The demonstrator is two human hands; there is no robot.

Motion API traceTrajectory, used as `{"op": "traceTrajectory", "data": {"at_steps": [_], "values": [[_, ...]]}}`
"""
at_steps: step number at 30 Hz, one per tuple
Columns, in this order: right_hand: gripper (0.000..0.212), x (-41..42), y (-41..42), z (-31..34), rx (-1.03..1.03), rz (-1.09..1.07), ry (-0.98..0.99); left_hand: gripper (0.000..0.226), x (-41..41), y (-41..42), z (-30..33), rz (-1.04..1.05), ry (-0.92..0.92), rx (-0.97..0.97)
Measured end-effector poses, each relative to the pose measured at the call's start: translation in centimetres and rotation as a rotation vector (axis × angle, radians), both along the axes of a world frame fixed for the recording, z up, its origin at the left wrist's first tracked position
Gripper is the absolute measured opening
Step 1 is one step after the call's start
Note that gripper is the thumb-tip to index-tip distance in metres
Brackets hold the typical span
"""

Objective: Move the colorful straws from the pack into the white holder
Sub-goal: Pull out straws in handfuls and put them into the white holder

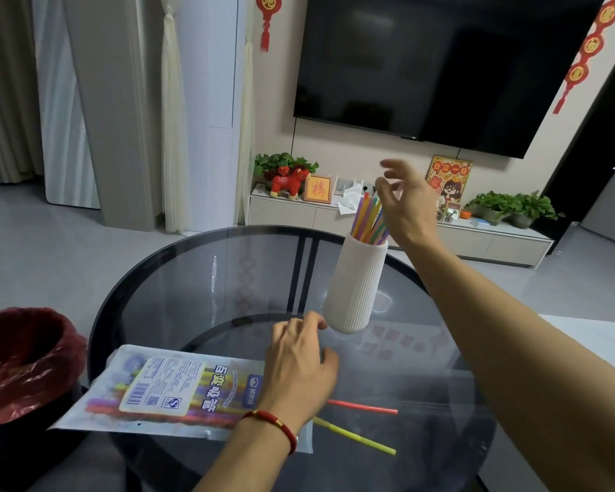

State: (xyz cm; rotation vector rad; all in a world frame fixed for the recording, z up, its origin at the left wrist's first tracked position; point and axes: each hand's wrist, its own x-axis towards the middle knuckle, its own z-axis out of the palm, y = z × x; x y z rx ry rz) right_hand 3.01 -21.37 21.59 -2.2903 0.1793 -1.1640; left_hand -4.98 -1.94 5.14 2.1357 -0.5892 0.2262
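Right hand (407, 200) spread above holder's (355, 285) straws (370, 221) — left hand (299, 363) on pack (164, 388).

one white holder (354, 285) stands on the far right of one round glass table (178, 275), with a bunch of straws (368, 221) too crowded to count. one pack (164, 392) lies near left. two loose straws: one red (364, 407), one yellow (355, 436).

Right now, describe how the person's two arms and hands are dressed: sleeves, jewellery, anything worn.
Both forearms are bare, with no sleeves in view. The left hand has a red cord bracelet with a small gold bead around its wrist. The right hand shows no bracelet, watch or glove, and no rings can be made out on either hand.
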Motion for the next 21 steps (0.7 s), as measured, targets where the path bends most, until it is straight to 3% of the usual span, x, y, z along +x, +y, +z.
{"op": "traceTrajectory", "data": {"at_steps": [3,6,10,12,14,17,19,21], "values": [[0.042,0.3,-0.1,-1.6,-0.291,-0.027,0.217,0.026,0.1,0.1,0.1,0.002,-0.007,-0.005],[0.052,0.4,-0.3,-2.1,-0.355,-0.011,0.384,0.026,0.2,0.3,0.2,0.005,0.001,0.01],[0.049,-0.6,-0.4,-1.1,-0.204,0.025,0.165,0.027,0.5,1.0,-0.1,-0.01,0.02,0.093],[0.043,-1.9,-0.6,-1.0,-0.13,0.023,0.013,0.032,0.7,1.5,-0.4,-0.05,0.012,0.263],[0.036,-3.8,-0.8,-1.7,-0.134,0.04,-0.061,0.054,0.7,2.2,-0.8,-0.136,0.009,0.489],[0.026,-7.2,-0.7,-5.1,-0.16,0.088,-0.065,0.111,1.2,4.2,-1.4,-0.296,0.064,0.745],[0.024,-9.8,0.0,-8.6,-0.184,0.15,0.056,0.132,1.7,5.8,-1.7,-0.339,0.132,0.854],[0.026,-12.4,0.8,-12.8,-0.282,0.268,0.323,0.138,1.6,6.8,-2.3,-0.363,0.193,0.948]]}}
